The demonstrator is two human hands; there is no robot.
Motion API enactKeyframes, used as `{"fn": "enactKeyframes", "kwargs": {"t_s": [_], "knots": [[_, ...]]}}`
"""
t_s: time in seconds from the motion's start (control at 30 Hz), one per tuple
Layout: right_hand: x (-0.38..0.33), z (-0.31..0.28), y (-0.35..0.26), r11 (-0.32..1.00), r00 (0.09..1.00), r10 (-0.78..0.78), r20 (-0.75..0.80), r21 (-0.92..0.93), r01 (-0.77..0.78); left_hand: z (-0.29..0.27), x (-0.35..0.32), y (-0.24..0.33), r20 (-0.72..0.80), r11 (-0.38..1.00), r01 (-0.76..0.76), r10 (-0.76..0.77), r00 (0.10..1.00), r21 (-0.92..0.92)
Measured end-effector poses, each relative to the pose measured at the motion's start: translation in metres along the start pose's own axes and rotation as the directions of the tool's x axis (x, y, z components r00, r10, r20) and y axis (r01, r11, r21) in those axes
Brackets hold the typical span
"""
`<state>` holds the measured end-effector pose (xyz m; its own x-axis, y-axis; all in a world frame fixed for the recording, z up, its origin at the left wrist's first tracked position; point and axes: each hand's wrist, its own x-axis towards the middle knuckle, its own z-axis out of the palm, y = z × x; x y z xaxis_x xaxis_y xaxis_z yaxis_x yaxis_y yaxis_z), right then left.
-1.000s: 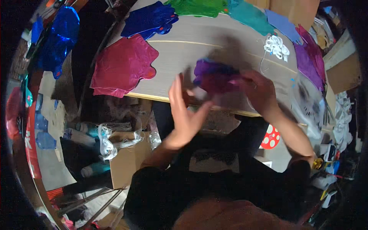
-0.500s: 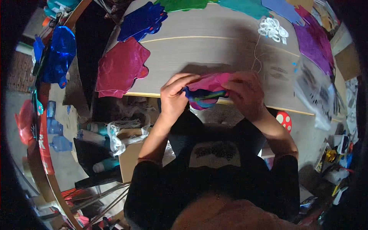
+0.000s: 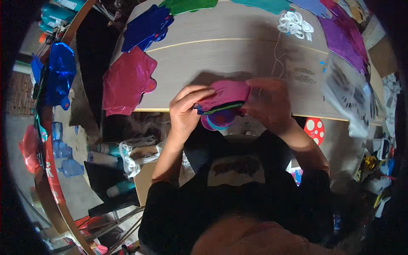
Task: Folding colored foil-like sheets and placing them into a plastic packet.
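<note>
Both hands hold a folded stack of foil balloons (image 3: 222, 105) at the near edge of the wooden table (image 3: 221, 55); the top one is magenta, with green, blue and purple layers under it. My left hand (image 3: 187, 108) grips the stack's left end with thumb on top. My right hand (image 3: 268, 102) grips its right end. The stack hangs partly over the table edge, above my lap.
Flat foil balloons lie around the table: a pink one (image 3: 126, 80) at left, a blue one (image 3: 146, 26), green (image 3: 187, 5), teal and purple (image 3: 342, 36) at the back. White string loops (image 3: 293, 23) and clear plastic bags (image 3: 348, 91) lie at right. Clutter fills the floor at left.
The hands have come together on the stack and drawn it toward the near table edge; a second ago the left hand was open beside it.
</note>
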<state>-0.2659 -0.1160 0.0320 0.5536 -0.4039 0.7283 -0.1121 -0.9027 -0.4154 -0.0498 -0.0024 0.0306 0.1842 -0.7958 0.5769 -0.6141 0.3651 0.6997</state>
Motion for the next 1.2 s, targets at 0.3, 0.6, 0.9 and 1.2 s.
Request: {"fn": "enactKeyframes", "kwargs": {"t_s": [0.3, 0.6, 0.9, 1.2], "knots": [[0.007, 0.001, 0.021, 0.960, 0.958, -0.281, -0.052, -0.031, 0.280, -0.010, 0.006, -0.006, 0.062, 0.996, -0.059, 0.055, 0.997, 0.067], [0.029, -0.015, 0.037, 0.889, 0.926, -0.376, 0.041, -0.265, 0.373, -0.001, 0.025, -0.011, 0.099, 0.942, -0.237, 0.220, 0.971, 0.236], [0.001, 0.006, 0.065, 0.822, 0.839, -0.455, 0.296, -0.222, 0.524, -0.007, 0.007, -0.024, 0.389, 0.845, -0.389, 0.240, 0.889, 0.367], [0.004, -0.007, 0.051, 0.827, 0.798, -0.513, 0.318, -0.066, 0.558, -0.017, -0.003, -0.030, 0.457, 0.721, -0.583, 0.405, 0.792, 0.373]]}}
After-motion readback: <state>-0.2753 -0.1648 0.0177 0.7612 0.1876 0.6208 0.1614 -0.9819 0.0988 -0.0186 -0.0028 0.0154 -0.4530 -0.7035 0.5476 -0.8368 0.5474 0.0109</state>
